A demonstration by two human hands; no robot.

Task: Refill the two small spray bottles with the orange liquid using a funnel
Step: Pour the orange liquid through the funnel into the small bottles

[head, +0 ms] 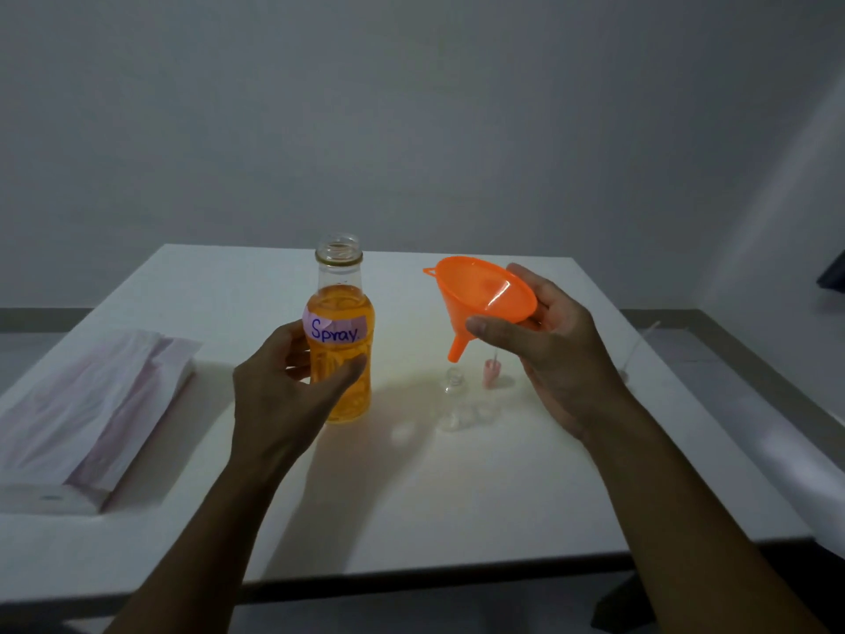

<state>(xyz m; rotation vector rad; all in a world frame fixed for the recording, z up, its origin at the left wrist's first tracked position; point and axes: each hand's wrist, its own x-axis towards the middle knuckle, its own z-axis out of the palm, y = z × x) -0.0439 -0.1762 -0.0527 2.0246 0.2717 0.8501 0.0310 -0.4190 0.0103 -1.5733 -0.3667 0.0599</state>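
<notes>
Just above the small spray bottle (454,381), the orange funnel (487,292) is gripped by the right hand (555,340), spout slanting down toward its neck; left of that bottle, the uncapped "Spray" bottle (340,354) is clasped upright by the left hand (279,395).

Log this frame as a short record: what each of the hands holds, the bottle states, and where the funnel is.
left hand: grips large bottle labelled "Spray", cap off, part full of orange liquid
right hand: holds orange funnel, tilted, in the air
funnel placement: not yet in any bottle
small clear bottle: on table, neck open, looks empty
pink spray head: beside it
table's left: wrapped pack
</notes>
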